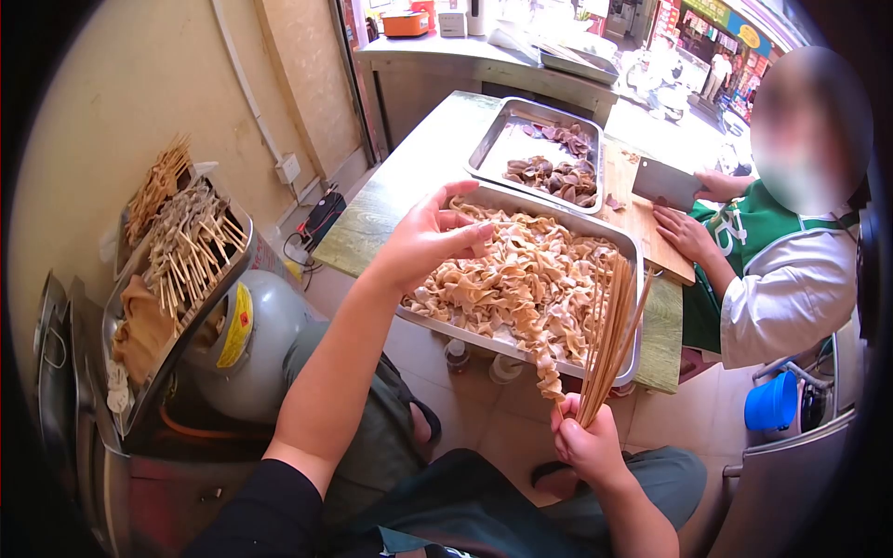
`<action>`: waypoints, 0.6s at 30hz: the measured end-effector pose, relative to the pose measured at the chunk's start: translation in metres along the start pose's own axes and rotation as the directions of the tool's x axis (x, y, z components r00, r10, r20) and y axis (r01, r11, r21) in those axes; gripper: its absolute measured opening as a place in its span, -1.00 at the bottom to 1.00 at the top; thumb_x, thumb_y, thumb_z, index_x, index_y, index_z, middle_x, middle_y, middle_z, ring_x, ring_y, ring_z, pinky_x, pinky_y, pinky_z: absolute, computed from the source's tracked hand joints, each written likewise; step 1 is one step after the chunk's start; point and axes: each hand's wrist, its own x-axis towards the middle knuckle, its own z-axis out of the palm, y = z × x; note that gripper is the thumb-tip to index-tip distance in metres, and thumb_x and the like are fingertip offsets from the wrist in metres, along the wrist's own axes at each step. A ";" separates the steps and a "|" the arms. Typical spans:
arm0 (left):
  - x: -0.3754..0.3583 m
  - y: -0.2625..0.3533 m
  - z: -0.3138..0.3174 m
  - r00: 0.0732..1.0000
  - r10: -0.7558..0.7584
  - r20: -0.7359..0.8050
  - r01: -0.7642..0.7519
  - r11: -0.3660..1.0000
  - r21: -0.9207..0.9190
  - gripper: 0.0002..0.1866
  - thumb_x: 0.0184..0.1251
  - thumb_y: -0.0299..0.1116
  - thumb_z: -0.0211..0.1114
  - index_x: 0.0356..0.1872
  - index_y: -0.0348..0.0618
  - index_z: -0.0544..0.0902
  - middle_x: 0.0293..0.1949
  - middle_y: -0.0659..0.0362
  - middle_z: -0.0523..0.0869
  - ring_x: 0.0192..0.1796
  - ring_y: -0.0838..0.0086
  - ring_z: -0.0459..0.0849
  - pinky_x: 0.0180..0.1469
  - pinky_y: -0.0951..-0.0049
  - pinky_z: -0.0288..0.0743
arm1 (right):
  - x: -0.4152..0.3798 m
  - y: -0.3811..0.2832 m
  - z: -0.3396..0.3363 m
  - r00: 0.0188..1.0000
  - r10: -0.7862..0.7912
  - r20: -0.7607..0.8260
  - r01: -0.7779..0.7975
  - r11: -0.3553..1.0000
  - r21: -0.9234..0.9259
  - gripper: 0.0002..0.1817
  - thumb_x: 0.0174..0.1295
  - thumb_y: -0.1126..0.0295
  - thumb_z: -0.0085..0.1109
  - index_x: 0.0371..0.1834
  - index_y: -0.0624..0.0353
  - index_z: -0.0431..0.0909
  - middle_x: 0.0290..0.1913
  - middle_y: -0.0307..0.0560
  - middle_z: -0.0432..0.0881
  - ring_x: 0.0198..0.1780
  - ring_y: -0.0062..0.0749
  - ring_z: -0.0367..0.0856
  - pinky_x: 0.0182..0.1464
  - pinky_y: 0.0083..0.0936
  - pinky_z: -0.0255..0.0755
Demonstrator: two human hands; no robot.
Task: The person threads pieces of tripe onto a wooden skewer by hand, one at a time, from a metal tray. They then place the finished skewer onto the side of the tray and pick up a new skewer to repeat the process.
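Observation:
My right hand (593, 445) is closed around a bundle of thin wooden skewers (609, 344) that stands up out of the fist. One loaded skewer of pale, curled food strips (547, 377) also rises from that hand, leaning left over the tray's near edge. Above the left end of a metal tray (636, 279), my left hand (437, 232) is held with fingers apart and nothing visible in it. The tray is heaped with beige, wavy food strips (502, 288). Whether the left fingertips touch the strips cannot be made out.
A second metal tray (484, 153) holds dark slices. On the right, a co-worker in a green apron holds a cleaver (666, 184) over a wooden cutting board (665, 246). Loaded skewers (195, 242) fill a tray at left, near a grey gas cylinder (265, 325). A blue bucket (770, 402) stands lower right.

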 end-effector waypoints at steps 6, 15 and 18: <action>0.000 -0.002 0.004 0.990 0.129 0.060 -0.112 0.965 -0.236 -0.37 0.23 -0.55 0.40 0.31 -0.20 0.36 -0.14 0.08 0.70 -0.14 0.46 0.72 0.05 0.43 0.65 | -0.001 -0.001 0.001 1.000 0.019 0.013 -0.019 1.000 -0.004 -0.89 0.18 0.62 -0.15 -0.39 0.26 0.41 -0.65 -0.31 0.36 -0.69 -0.72 0.26 -0.65 -0.70 0.13; 0.002 -0.011 0.021 0.987 0.153 -0.053 -0.162 0.938 -0.308 -0.65 0.30 -0.51 0.35 0.09 -0.25 0.53 -0.15 0.05 0.73 -0.14 0.47 0.72 -0.03 0.45 0.68 | -0.002 -0.002 0.002 1.000 0.030 0.004 -0.030 1.000 0.002 -0.88 0.18 0.61 -0.15 -0.39 0.26 0.43 -0.64 -0.32 0.37 -0.67 -0.73 0.27 -0.63 -0.70 0.13; 0.004 -0.016 0.020 0.988 0.154 -0.024 -0.154 0.941 -0.301 -0.76 0.33 -0.49 0.33 -0.02 -0.27 0.60 -0.16 0.06 0.74 -0.15 0.50 0.72 -0.03 0.47 0.68 | -0.002 -0.004 0.002 1.000 0.018 -0.006 -0.018 1.000 0.020 -0.88 0.18 0.61 -0.15 -0.39 0.27 0.43 -0.64 -0.32 0.37 -0.67 -0.73 0.27 -0.63 -0.69 0.13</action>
